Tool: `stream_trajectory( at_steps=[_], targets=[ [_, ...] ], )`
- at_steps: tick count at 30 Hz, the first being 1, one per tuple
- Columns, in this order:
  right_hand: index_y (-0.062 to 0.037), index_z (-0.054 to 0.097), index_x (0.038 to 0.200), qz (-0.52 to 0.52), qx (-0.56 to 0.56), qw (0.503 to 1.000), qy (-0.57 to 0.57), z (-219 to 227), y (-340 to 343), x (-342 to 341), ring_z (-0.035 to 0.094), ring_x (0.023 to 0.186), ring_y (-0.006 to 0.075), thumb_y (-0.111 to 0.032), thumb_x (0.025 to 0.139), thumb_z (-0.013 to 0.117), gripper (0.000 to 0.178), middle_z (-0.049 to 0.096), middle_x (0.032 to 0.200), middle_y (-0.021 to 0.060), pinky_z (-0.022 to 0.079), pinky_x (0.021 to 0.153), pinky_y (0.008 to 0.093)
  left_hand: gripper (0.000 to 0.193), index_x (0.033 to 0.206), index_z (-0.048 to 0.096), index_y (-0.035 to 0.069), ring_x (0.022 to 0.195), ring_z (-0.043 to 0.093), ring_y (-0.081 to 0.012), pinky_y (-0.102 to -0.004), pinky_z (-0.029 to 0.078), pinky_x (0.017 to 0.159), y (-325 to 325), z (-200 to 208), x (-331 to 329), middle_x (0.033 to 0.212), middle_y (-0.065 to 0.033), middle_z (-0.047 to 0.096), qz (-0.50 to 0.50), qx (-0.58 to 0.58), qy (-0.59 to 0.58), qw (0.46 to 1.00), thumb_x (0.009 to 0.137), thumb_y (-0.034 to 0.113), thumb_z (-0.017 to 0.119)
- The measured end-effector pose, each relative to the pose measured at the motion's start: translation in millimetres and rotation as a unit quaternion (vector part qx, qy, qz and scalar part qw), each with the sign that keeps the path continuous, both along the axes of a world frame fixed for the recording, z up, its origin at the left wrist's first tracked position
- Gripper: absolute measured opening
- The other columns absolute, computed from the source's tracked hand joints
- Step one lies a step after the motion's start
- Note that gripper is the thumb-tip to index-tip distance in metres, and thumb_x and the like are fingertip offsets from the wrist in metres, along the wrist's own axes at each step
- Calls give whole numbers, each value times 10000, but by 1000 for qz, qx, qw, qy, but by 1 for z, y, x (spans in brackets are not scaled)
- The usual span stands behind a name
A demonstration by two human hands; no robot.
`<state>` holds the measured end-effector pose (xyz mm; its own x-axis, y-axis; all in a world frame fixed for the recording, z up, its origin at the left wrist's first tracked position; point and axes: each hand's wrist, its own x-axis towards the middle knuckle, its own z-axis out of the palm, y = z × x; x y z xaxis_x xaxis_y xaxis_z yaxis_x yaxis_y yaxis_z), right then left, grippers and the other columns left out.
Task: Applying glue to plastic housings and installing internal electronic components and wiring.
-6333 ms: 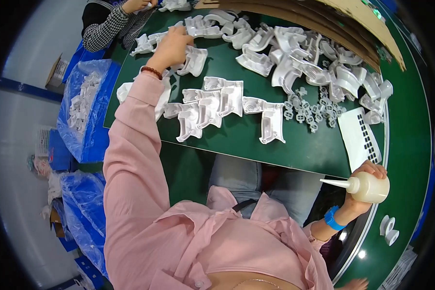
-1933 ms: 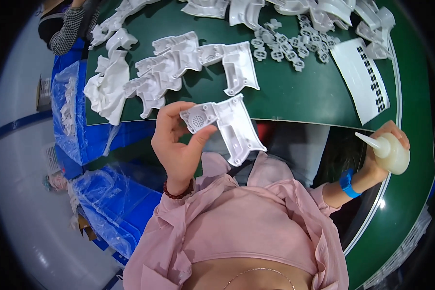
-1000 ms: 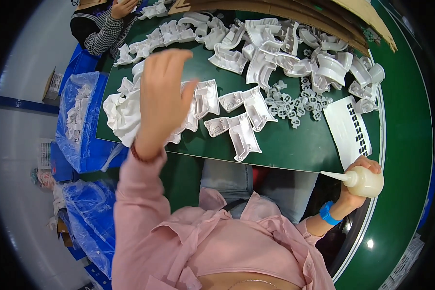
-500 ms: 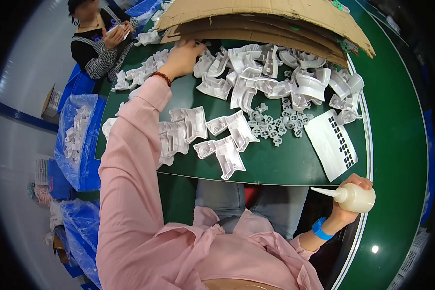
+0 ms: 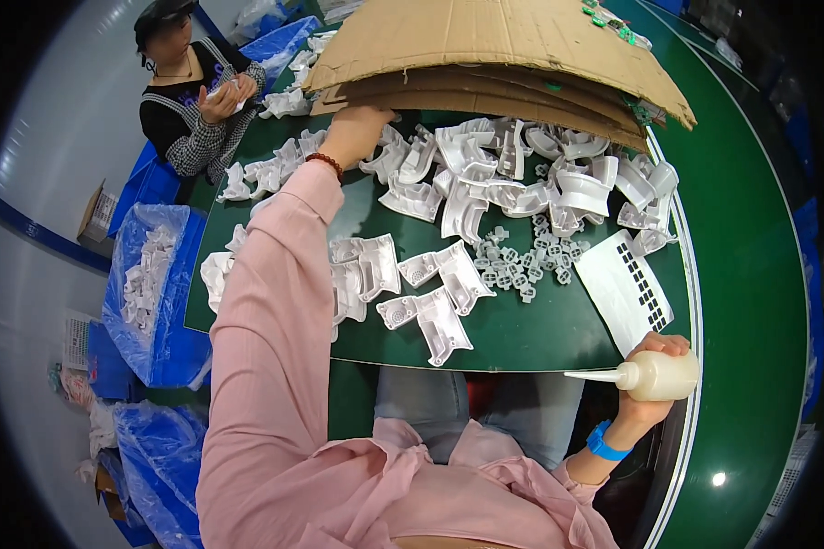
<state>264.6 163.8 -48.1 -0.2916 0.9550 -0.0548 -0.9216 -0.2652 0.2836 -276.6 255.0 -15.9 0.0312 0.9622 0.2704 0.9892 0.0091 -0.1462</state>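
White plastic housing shells (image 5: pixel 432 331) lie on a green tabletop (image 5: pixel 545 343) in the head camera's view, two of them side by side near the front edge, each with a perforated round patch, with an overlapping group (image 5: pixel 380 267) just to their left. The person's right hand (image 5: pixel 648 401) is wrapped around a squeeze bottle (image 5: pixel 666 375) of pale contents, its tapered nozzle pointing left near the table's edge. The left hand (image 5: pixel 355 135), below a pink sleeve (image 5: pixel 270 339), stretches to the far side, beside more white shells and the cardboard sheets (image 5: pixel 485 41); its fingertips are obscured, so whether it grips anything cannot be told. A heap of small translucent clips (image 5: pixel 522 265) sits right of the paired shells, near a white sheet (image 5: pixel 613 288) marked with dark blocks. At upper left, a co-worker (image 5: pixel 169 137) holds a white piece in both hands.
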Motion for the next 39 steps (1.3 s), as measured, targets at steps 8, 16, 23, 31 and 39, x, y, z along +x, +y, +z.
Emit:
stream_trajectory(
  at_steps=[8, 16, 23, 31, 39],
  targets=[
    [-90, 571, 972, 18, 41, 999, -20, 9, -5, -9, 549, 861, 187, -211, 926, 482, 158, 569, 869, 16, 464, 903, 407, 440, 1129, 699, 145, 878, 686, -362, -458, 560, 735, -7, -3, 1, 961, -134, 718, 3, -72, 94, 993, 704, 44, 642],
    [-94, 576, 864, 16, 10, 1000, 13, 24, -11, -12, 545, 799, 169, -205, 894, 528, 124, 535, 779, 10, 462, 841, 384, 177, 882, 683, 37, 1006, 624, -289, -388, 552, 682, -119, 81, 55, 1052, -112, 644, 38, 110, 176, 978, 715, 88, 706],
    [-124, 576, 815, 71, 31, 997, 26, 40, -5, -34, 544, 712, 135, -147, 854, 574, 46, 565, 701, -34, 456, 757, 329, 432, 1056, 696, 23, 752, 642, -244, -311, 495, 670, -258, 88, 197, 962, -98, 686, 37, 227, -197, 953, 635, 5, 791],
    [-142, 602, 849, 41, 135, 989, 44, 39, -14, -50, 569, 711, 140, -138, 832, 625, 29, 634, 704, -52, 429, 759, 321, 460, 1020, 723, 8, 760, 655, -175, -251, 496, 580, -252, 33, 296, 898, -116, 682, 3, 89, -526, 846, 581, -34, 857],
    [-140, 595, 883, 17, 132, 991, 22, 21, -19, -42, 560, 728, 158, -133, 810, 694, 124, 639, 729, -40, 430, 779, 337, 534, 1026, 709, -7, 839, 657, -213, -272, 506, 715, -256, 17, 306, 941, -121, 700, -22, 90, -491, 866, 521, -49, 877]
  ],
)
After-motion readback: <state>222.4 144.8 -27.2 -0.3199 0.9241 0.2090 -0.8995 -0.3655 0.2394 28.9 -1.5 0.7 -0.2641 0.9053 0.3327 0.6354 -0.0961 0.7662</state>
